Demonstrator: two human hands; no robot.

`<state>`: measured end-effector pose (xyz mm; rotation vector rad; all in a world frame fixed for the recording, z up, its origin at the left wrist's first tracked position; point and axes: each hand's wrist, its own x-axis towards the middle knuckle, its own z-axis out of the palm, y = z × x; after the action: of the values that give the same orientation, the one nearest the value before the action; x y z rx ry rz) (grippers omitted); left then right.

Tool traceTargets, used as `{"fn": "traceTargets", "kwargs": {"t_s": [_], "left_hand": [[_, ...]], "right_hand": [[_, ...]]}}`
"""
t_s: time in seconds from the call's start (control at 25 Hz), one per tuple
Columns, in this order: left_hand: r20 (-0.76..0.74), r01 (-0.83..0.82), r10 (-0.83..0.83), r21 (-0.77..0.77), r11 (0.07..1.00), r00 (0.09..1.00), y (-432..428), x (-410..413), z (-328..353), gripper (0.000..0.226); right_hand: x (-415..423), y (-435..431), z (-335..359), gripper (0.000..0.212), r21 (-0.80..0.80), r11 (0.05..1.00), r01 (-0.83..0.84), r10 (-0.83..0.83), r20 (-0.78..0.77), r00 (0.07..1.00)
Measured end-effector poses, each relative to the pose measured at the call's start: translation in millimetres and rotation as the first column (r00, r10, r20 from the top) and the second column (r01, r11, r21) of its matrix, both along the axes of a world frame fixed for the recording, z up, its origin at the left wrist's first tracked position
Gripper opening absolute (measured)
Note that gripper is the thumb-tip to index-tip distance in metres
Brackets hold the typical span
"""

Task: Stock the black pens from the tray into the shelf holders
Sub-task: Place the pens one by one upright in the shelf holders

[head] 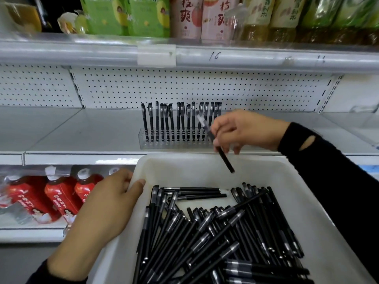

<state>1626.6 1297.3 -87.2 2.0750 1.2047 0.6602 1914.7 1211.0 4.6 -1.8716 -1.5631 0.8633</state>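
A white tray [184, 167] full of loose black pens [215, 232] sits low in front of me. My left hand [106, 203] grips the tray's left rim, thumb over the edge. My right hand [244, 130] pinches one black pen [225, 158] tilted, cap end up-left, above the tray's far edge. Just beyond it, a clear holder [174, 143] stands on the middle shelf with several pens [178, 119] upright in it. The held pen's upper end overlaps the holder's right end.
A white pegboard [184, 87] backs the middle shelf [82, 132]. Green and pink drink cartons and bottles [184, 15] line the upper shelf. Red drink bottles [55, 195] fill the lower shelf at the left. A shelf lip with a price tag holder [156, 55] overhangs above.
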Motion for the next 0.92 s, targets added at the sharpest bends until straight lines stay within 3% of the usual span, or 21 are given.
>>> {"fn": "traceTargets", "kwargs": {"t_s": [0.16,0.28,0.6,0.76,0.92], "left_hand": [[-0.010,0.004,-0.004,-0.002,1.000,1.000,2,0,-2,0.019],[-0.010,0.002,-0.002,0.003,1.000,1.000,4,0,-2,0.018],[0.009,0.008,-0.008,-0.012,1.000,1.000,4,0,-4,0.019],[-0.008,0.022,-0.022,-0.004,1.000,1.000,2,1,-1,0.018],[-0.011,0.032,-0.032,-0.012,0.999,0.999,5,1,-3,0.017]], "right_hand": [[46,11,1,0.004,0.121,0.963,0.240,-0.199,-0.275,0.941],[69,26,-10,0.013,0.190,0.852,0.488,-0.422,-0.304,0.854],[91,66,-46,0.021,0.342,0.650,0.678,-0.665,-0.176,0.726],[93,76,-55,0.026,0.404,0.674,0.618,-0.697,0.071,0.714],[95,87,-59,0.018,0.334,0.728,0.599,-0.676,0.197,0.711]]}}
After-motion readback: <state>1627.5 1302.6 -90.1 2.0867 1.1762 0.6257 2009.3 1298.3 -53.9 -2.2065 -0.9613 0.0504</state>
